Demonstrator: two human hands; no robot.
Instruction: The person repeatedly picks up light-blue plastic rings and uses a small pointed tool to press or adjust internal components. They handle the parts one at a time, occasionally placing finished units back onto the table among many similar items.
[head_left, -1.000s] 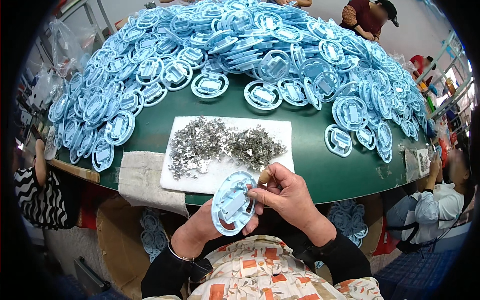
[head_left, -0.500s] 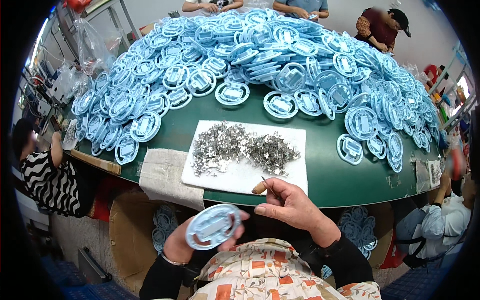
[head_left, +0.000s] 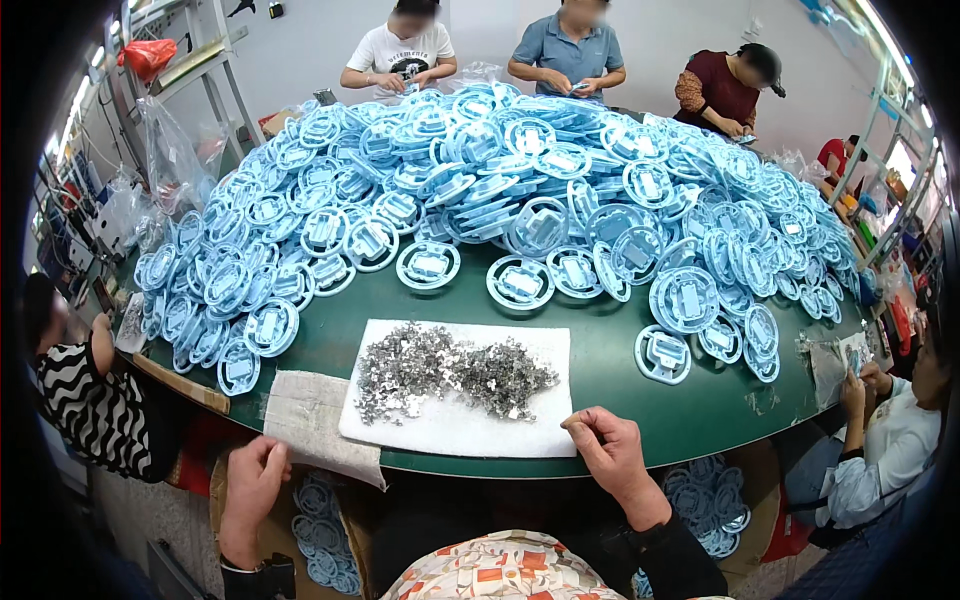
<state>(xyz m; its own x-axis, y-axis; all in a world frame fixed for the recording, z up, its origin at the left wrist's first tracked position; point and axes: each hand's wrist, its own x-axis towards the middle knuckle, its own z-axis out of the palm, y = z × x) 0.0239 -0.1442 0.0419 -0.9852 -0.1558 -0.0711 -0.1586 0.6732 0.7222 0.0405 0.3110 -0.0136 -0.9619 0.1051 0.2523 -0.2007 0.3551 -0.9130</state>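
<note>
The blue round part has left the left hand, which now hangs released over a box of blue parts below the table; right hand pinches loosely near metal clips, seemingly empty.

Clear plastic bags hanging far left; red bag above.
</note>
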